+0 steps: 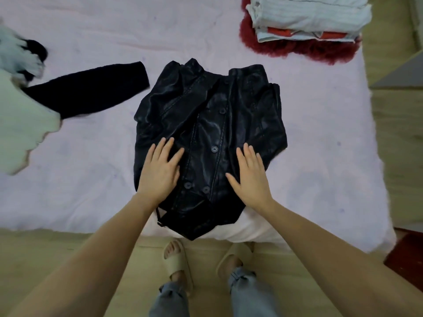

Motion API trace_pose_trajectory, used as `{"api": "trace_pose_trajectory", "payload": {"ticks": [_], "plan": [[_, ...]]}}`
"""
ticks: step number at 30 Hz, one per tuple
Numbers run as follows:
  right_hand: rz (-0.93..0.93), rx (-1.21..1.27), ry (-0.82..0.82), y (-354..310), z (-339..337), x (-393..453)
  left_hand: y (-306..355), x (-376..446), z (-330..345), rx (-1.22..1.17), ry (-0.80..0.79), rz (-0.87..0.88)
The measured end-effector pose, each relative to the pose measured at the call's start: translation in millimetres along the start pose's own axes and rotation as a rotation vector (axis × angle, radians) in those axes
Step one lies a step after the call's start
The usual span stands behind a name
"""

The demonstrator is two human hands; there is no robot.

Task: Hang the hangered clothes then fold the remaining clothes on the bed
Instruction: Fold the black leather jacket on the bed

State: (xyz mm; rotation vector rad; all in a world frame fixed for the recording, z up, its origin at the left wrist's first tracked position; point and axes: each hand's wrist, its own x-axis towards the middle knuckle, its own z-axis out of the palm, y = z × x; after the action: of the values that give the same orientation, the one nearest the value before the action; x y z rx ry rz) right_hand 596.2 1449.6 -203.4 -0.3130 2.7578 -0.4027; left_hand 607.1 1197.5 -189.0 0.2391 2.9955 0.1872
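Note:
A black leather jacket (210, 124) with dark buttons lies folded in on itself at the near edge of the bed (320, 143), its hem hanging slightly over. My left hand (160, 169) lies flat on the jacket's left side, fingers straight. My right hand (249, 175) lies flat on its right side, fingers spread. Neither hand grips the leather.
A black knit garment (91, 90) stretches out at the left, partly under a pale fluffy garment (20, 120). A stack of folded clothes (309, 19) sits on a dark red fuzzy piece (304, 50) at the far right. Wooden floor (68, 252) and my slippered feet lie below.

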Motion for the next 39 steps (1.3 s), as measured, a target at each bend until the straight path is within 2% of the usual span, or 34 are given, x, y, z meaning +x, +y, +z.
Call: {"api": "trace_pose_trajectory", "payload": {"ticks": [7, 13, 16, 19, 21, 24, 27, 29, 31, 34, 37, 39], "plan": [[0.243, 0.077, 0.181, -37, 3, 76, -23, 51, 1, 0.066, -0.102, 0.142], [0.353, 0.09, 0.264, -25, 0, 122, -20, 92, 16, -0.046, -0.171, 0.074], [0.325, 0.146, 0.242, -23, -1, 127, -21, 100, 20, -0.352, -0.174, 0.062], [0.2, 0.291, 0.263, -28, 6, 124, -23, 94, 17, -0.62, -0.057, 0.039], [0.098, 0.34, 0.213, -32, 11, 121, -23, 88, 9, -0.719, 0.027, 0.053], [0.04, 0.268, 0.123, -32, 13, 119, -21, 83, -2, -0.784, 0.131, 0.099], [-0.009, 0.152, 0.083, -32, 14, 120, -22, 83, -4, -0.767, 0.196, 0.112], [-0.016, 0.14, 0.062, -33, 13, 119, -22, 82, 1, -0.704, 0.165, 0.135], [-0.022, 0.148, 0.066, -33, 12, 116, -25, 78, 12, -0.551, 0.089, 0.195], [-0.029, 0.123, 0.054, -30, 9, 113, -36, 79, 24, -0.202, -0.006, 0.186], [-0.027, 0.078, 0.05, -29, 6, 114, -32, 95, 12, -0.057, 0.14, 0.309], [-0.007, 0.066, 0.094, -31, 3, 118, -21, 116, 3, 0.056, 0.143, 0.415]]}}
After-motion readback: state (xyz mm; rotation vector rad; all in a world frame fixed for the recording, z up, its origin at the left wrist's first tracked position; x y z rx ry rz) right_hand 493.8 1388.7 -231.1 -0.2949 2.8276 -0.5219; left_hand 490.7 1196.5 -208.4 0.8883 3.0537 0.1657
